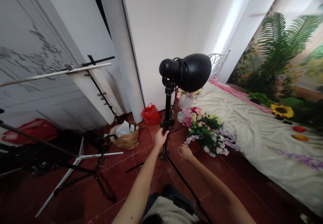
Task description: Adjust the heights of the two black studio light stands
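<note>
- Head view: a black lamp [198,71] is sitting atop a light stand [168,106] at the frame's centre, so mounting is looking done.
- Left hand [160,137] is wrapping its grip around the stand's pole, just below centre; handling of the pole is seemingly unfinished.
- Right hand [186,152] is hovering just beside the pole, fingers curling; whether its grip is pinching anything, I cannot tell.
- Cable [185,70] is looping round the lamp's neck, apparently leaving its unwinding undone; its plug is not showing.
- Lamp's opening is facing right, its bulb hiding inside the shade.
- One leg [186,183] is running off the bottom edge.
- Dark pile [15,156] at lower left is blurring into shadow.
</note>
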Tool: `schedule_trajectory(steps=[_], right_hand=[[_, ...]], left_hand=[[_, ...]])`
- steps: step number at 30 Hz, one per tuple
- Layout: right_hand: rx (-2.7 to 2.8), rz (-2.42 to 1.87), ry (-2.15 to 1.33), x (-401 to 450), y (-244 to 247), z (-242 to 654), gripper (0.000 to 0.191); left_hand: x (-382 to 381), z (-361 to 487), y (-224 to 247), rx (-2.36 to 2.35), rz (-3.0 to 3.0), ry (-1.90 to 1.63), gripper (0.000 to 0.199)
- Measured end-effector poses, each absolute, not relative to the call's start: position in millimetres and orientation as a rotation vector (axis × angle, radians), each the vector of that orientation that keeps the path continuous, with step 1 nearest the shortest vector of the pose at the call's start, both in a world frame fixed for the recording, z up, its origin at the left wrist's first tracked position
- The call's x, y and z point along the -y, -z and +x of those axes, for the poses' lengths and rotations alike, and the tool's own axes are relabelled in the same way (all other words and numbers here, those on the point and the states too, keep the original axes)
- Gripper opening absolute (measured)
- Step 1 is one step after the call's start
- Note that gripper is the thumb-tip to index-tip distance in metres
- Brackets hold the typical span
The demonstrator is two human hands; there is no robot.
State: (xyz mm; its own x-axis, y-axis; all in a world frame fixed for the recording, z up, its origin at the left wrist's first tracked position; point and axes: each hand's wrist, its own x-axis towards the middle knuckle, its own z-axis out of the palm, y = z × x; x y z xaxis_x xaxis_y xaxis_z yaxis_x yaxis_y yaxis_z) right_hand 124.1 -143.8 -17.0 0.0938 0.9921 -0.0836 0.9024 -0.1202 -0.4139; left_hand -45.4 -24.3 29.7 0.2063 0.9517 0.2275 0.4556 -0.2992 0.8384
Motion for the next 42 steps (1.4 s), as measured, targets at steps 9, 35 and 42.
schedule_trajectory(steps=[9, 35, 42], right_hand=[[1.437, -1.528, -0.338, 82, -57, 82, 0.041], [1.123, -1.614, -0.537, 45, -79, 55, 0.033], [1.124, -1.609, -0.473, 44, -105, 55, 0.036]], left_hand=[[28, -43, -31, -1.300, 1.793, -1.024, 0.036], [27, -51, -34, -1.298, 1.847, -0.960, 0.042], [27, -52, -36, -1.290, 1.818, -0.984, 0.047]])
